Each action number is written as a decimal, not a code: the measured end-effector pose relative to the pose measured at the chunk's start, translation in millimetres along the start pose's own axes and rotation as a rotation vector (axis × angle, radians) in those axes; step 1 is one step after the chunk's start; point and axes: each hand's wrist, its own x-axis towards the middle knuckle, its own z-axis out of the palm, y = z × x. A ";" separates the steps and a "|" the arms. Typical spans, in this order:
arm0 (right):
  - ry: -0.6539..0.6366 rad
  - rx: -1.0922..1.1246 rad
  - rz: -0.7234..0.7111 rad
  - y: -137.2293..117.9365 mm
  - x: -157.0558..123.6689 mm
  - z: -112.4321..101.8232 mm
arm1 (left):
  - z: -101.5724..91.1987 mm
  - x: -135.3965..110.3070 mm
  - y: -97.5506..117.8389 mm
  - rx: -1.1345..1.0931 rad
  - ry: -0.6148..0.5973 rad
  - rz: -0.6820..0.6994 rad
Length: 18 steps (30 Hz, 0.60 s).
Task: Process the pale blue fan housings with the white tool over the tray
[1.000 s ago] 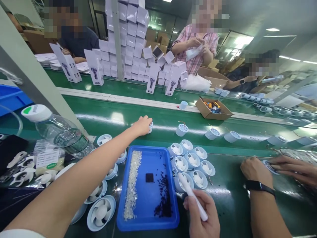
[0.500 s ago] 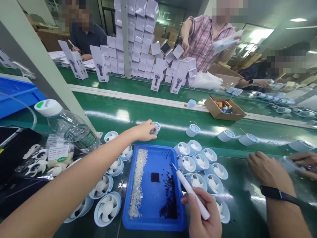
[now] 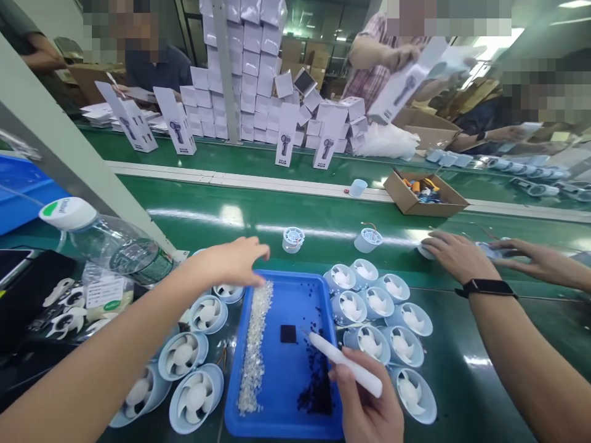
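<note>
My left hand (image 3: 233, 261) is empty, with thumb and fingers apart, above the far left corner of the blue tray (image 3: 289, 424). Just beyond it a light blue fan housing (image 3: 293, 241) stands on the green surface. My right hand (image 3: 369, 400) grips a white pen-like tool (image 3: 346, 364) whose thin tip points left over the tray. In the tray lie a strip of clear small pieces (image 3: 253, 351), a dark square (image 3: 288, 333) and scattered black bits (image 3: 318, 381). Fan housings with white blades (image 3: 196, 394) stand left of the tray, and more fan housings (image 3: 369, 341) stand right.
A co-worker's hands (image 3: 457, 255) reach in from the right to parts on the green belt. A fan housing (image 3: 368, 239) and an open cardboard box (image 3: 425, 200) are farther back. At left lies a water bottle (image 3: 124, 246); white boxes (image 3: 249, 86) are stacked across the belt.
My left hand has let go of the fan housing and drawn back left towards the tray. My right hand has shifted the pen-like tool left over the tray. The co-worker's hands reached farther forward.
</note>
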 end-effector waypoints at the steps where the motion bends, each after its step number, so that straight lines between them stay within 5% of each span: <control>1: -0.061 0.006 -0.081 0.5 6.4 1.6 | 5.4 -12.4 -3.8 0.022 -0.023 -0.032; 4: -0.237 0.010 -0.350 -4.3 29.0 12.3 | 28.8 -33.2 -10.5 0.110 0.002 -0.088; 7: -0.355 -0.017 -0.391 -10.5 46.7 25.5 | 41.7 -36.8 -11.0 0.158 0.081 -0.056; 11: -0.405 -0.027 -0.362 -9.5 53.0 32.5 | 20.6 -52.6 -12.4 0.047 0.191 -0.032; 15: -0.468 0.012 -0.329 -6.9 48.6 34.2 | -5.8 -86.8 -15.6 -0.250 0.504 -0.140; 18: -0.593 0.032 -0.322 -9.8 46.7 41.1 | -8.4 -106.9 -11.1 -0.638 0.814 -0.159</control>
